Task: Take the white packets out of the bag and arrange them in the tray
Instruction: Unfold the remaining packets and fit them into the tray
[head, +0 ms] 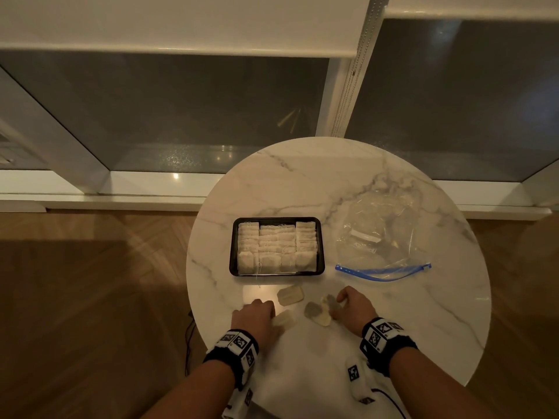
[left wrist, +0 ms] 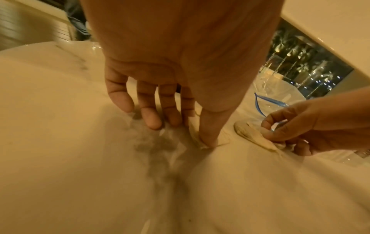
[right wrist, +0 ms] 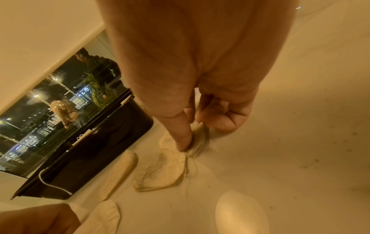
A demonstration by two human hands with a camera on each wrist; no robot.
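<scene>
Tray (head: 231, 249) rows: head only; wrist: right hand (right wrist: 192, 66) pinching packet (right wrist: 198, 140).

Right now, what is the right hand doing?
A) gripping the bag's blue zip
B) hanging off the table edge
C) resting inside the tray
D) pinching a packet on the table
D: the right hand pinches a packet between thumb and fingers on the table, nearer the person than the bag and the tray.
</scene>
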